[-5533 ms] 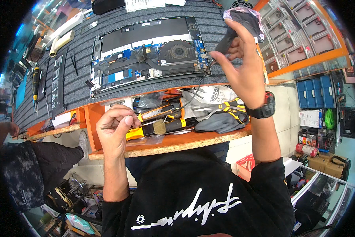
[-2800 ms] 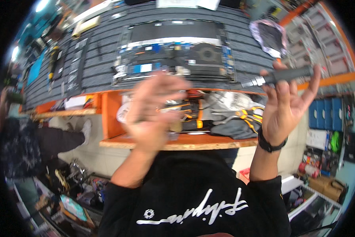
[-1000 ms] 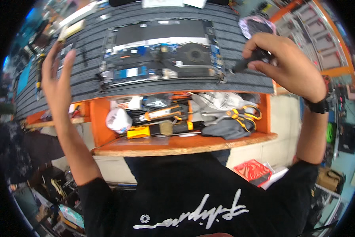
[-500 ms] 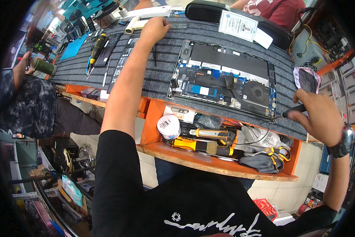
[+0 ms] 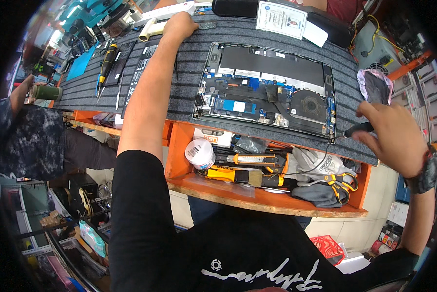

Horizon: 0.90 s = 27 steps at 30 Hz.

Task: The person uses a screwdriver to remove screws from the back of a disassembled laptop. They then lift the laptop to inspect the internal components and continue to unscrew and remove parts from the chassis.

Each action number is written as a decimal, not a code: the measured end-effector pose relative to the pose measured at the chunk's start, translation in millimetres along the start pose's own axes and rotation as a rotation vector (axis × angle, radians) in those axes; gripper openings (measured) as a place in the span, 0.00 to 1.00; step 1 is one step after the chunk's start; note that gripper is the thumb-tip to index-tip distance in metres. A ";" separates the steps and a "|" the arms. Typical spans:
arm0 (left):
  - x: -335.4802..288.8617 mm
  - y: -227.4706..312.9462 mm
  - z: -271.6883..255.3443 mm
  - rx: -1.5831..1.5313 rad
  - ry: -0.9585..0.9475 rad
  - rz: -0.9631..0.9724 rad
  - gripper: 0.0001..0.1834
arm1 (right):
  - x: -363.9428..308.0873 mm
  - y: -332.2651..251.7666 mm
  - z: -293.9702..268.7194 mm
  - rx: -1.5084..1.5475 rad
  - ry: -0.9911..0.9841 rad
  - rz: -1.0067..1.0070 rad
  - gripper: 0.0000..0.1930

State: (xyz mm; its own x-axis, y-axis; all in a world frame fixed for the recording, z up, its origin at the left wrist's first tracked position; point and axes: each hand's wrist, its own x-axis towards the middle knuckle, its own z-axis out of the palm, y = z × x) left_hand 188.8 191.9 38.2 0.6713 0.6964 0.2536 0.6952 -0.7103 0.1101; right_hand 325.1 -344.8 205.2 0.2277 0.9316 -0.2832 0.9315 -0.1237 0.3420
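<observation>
An opened laptop (image 5: 272, 92) lies on the grey ribbed mat with its fan, circuit boards and dark battery exposed. My right hand (image 5: 396, 138) is closed around a dark-handled screwdriver (image 5: 358, 130), whose thin tip meets the laptop's near right corner. Far across the mat, my left hand (image 5: 180, 27) has its fingers curled together at the end of a small flat grey strip (image 5: 207, 24). Whatever lies between those fingertips is too small to make out. Beside the left forearm is a loose black battery pack (image 5: 139, 73).
Below the mat, an open orange drawer (image 5: 218, 187) holds a white round tub (image 5: 200, 153), a brush (image 5: 235, 175), a utility knife (image 5: 252, 159), gloves and scissors. A yellow-black screwdriver (image 5: 108, 63) lies left. A person with a green cup (image 5: 47, 92) is at far left.
The whole view has shifted slightly, moving the bench leftward and up. Both hands keep nearly the same places, the left by the strip and the right with the screwdriver at the laptop corner.
</observation>
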 end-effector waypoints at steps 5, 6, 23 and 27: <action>-22.3 11.8 -31.4 -0.186 0.142 0.007 0.18 | 1.4 -0.7 -4.6 0.030 -0.049 0.047 0.14; -29.2 5.7 -40.1 -0.297 0.177 -0.001 0.18 | 0.4 -1.8 -4.9 0.028 -0.033 0.045 0.14; -324.6 24.8 -99.9 -1.579 0.067 -0.203 0.09 | -3.6 4.9 9.6 0.139 0.239 -0.187 0.13; -352.6 39.4 -80.7 -1.736 0.117 -0.291 0.10 | -11.3 10.2 12.4 0.021 0.226 -0.154 0.15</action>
State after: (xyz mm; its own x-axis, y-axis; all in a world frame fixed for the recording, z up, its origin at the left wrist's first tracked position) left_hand -41.2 -89.9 30.7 0.5124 0.8535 0.0943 -0.3251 0.0912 0.9413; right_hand 335.5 -360.8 200.8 0.0166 0.9923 -0.1226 0.9565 0.0200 0.2910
